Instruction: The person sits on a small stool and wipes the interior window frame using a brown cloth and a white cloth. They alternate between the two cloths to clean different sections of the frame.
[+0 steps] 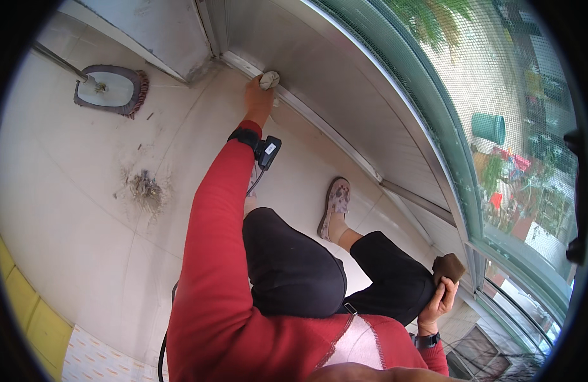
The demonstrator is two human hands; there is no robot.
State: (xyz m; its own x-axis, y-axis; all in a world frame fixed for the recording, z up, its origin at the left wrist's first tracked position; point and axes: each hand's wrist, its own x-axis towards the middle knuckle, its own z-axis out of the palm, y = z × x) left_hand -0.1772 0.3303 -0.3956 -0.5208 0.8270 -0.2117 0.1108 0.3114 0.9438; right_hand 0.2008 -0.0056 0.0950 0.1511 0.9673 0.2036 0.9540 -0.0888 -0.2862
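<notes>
My left hand reaches far forward, closed on a crumpled off-white cloth. It presses this cloth at the metal rail along the foot of a grey panel. My fingers are partly hidden behind the hand. Off to the right, beside my bent knee, my right hand grips a brown, block-shaped piece that looks like a folded cloth or a sponge; its kind is not clear.
A pile of dirt lies on the pale tiled floor left of my arm. Beyond it is a flat mop with a grey fringe. A green-framed screen window runs along the right. Yellow blocks edge the lower left.
</notes>
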